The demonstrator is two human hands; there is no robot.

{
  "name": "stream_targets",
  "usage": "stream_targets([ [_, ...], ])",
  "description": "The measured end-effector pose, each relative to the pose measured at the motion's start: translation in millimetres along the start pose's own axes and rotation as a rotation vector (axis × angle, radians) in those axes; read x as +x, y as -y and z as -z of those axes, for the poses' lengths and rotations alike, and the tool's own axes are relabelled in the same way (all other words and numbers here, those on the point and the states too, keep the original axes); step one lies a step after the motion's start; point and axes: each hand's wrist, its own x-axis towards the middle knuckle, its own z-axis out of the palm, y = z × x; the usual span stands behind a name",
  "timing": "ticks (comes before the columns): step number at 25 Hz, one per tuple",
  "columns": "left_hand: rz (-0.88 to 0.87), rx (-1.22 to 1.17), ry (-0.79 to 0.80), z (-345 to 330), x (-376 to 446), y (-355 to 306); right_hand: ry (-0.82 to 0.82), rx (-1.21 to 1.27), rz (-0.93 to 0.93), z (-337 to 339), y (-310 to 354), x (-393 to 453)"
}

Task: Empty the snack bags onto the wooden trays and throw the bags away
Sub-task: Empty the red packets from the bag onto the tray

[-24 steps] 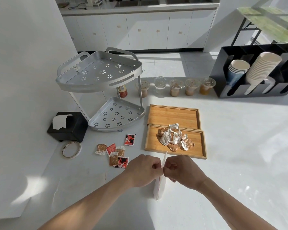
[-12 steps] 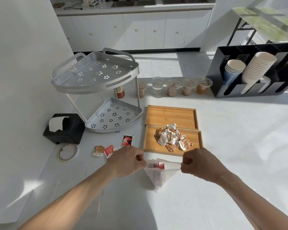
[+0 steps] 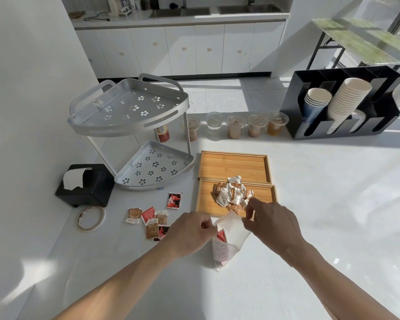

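Observation:
A white snack bag [image 3: 226,244] stands open on the table between my hands, with red packets showing inside. My left hand [image 3: 189,232] pinches its left rim. My right hand [image 3: 271,219] pinches the right rim, with the fingers at the bag's mouth. Just beyond the bag lies the near wooden tray [image 3: 206,204], holding a pile of wrapped snacks [image 3: 232,195]. Behind it the far wooden tray [image 3: 234,166] has nothing on it.
Several loose snack packets [image 3: 153,221] lie left of the bag. A tape roll [image 3: 91,218], a black tissue box [image 3: 86,185] and a two-tier metal rack [image 3: 134,135] stand at the left. Lidded drink cups [image 3: 236,127] and a black cup holder [image 3: 342,105] line the back.
My hands pulled the bag's top apart and opened it. The right hand has since moved forward toward the near tray, and the bag's mouth now tilts that way.

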Motion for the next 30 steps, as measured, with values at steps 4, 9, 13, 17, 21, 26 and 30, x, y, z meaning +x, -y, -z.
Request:
stream_targets([
  [4,0.022,-0.073,-0.045,-17,-2,-9,0.114,0.2,-0.146,-18,32,14],
  [9,0.049,-0.249,0.017,-26,-12,-7,-0.01,0.325,-0.203,-29,32,24],
  [13,0.121,-0.479,0.104,-20,-21,23,0.024,0.392,-0.145,-24,35,20],
  [17,0.274,-0.358,0.085,-17,-13,75,0.039,0.422,-0.103,-12,38,10],
  [21,0.327,-0.212,0.148,-20,4,107,0.036,0.495,-0.053,10,37,1],
  [26,0.22,-0.32,0.166,-26,28,92,0.009,0.558,0.025,44,28,15],
  [30,0.102,-0.362,0.017,-46,39,70,0.027,0.595,0.061,59,14,28],
])
